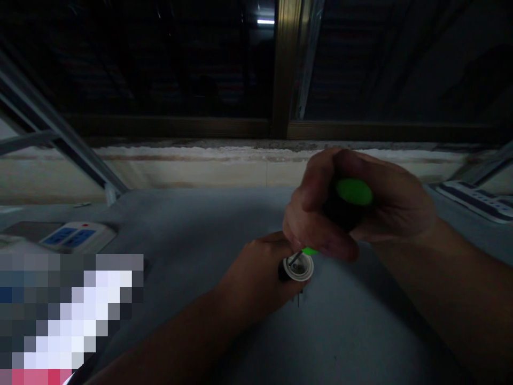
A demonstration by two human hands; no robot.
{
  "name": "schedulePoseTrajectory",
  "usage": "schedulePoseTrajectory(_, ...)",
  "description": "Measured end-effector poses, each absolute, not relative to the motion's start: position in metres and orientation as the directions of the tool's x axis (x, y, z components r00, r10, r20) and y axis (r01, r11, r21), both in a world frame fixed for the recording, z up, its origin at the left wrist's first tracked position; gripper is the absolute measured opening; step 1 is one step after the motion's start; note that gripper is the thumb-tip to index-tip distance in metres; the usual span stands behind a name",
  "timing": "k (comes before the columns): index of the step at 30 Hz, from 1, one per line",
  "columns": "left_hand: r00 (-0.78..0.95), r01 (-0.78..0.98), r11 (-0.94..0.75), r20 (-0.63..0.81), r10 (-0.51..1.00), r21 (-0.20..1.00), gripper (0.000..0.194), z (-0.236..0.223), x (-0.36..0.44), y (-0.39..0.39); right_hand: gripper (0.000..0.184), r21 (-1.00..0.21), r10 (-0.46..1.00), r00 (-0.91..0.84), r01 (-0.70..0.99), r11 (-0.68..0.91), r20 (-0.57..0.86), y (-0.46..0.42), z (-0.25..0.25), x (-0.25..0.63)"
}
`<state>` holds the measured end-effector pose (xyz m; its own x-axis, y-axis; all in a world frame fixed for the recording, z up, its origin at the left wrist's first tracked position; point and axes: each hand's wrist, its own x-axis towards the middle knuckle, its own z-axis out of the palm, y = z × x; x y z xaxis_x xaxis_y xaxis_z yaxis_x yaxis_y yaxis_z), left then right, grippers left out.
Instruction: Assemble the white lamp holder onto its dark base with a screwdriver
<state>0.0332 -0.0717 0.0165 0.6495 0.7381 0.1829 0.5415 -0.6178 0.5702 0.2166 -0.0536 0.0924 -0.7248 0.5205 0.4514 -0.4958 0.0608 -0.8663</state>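
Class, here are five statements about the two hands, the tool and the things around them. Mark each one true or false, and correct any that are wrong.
1. The right hand grips a green-ended tool. True.
2. The left hand is apart from the white-rimmed piece. False: its fingers are around the piece.
3. The tool's thin shaft points down into the white-rimmed piece. True.
4. The device with blue panels lies to the right of both hands. False: it lies to the left of both.
5. The tabletop is bright red. False: it is greyish blue.
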Motion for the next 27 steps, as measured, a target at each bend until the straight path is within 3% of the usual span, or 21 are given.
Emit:
schedulePoseTrajectory(4, 0.653, 0.545, -0.604, 0.158, 0.741, 0.581, 0.010, 0.016, 0.034, -0.071, 0.028, -0.728, 0.554, -0.607, -0.685, -0.004, 0.569, -0.063, 0.086, 0.199)
schedulePoseTrajectory(7, 0.652, 0.545, -0.598, 0.150, 0.743, 0.588, 0.009, 0.017, 0.034, -0.073, 0.041, -0.734, 0.646, -0.500, -0.665, 0.141, 0.577, -0.060, 0.084, 0.196)
schedulePoseTrajectory(10, 0.652, 0.556, -0.598, 0.144, 0.745, 0.577, 0.009, 0.020, 0.035, -0.074, 0.033, -0.753, 0.633, -0.476, -0.596, 0.279, 0.611, -0.047, 0.083, 0.204)
schedulePoseTrajectory(14, 0.663, 0.550, -0.607, 0.141, 0.735, 0.574, 0.009, 0.020, 0.035, -0.073, 0.033, -0.779, 0.481, -0.643, -0.610, 0.149, 0.596, -0.039, 0.083, 0.210)
schedulePoseTrajectory(18, 0.655, 0.538, -0.614, 0.172, 0.736, 0.578, 0.009, 0.017, 0.034, -0.073, 0.025, -0.754, 0.626, -0.552, -0.651, 0.090, 0.551, -0.054, 0.084, 0.200)
schedulePoseTrajectory(21, 0.644, 0.546, -0.613, 0.181, 0.743, 0.571, 0.010, 0.018, 0.034, -0.074, 0.044, -0.723, 0.695, -0.407, -0.649, 0.238, 0.593, -0.060, 0.083, 0.195)
schedulePoseTrajectory(23, 0.650, 0.550, -0.603, 0.158, 0.743, 0.578, 0.010, 0.020, 0.034, -0.074, 0.040, -0.724, 0.691, -0.356, -0.593, 0.354, 0.629, -0.057, 0.083, 0.198)
schedulePoseTrajectory(25, 0.654, 0.559, -0.599, 0.139, 0.743, 0.573, 0.007, 0.022, 0.035, -0.074, 0.030, -0.768, 0.649, -0.446, -0.525, 0.368, 0.616, -0.050, 0.085, 0.205)
schedulePoseTrajectory(27, 0.652, 0.572, -0.606, 0.143, 0.745, 0.553, 0.005, 0.023, 0.036, -0.074, 0.034, -0.830, 0.563, -0.617, -0.478, 0.287, 0.550, -0.046, 0.089, 0.213)
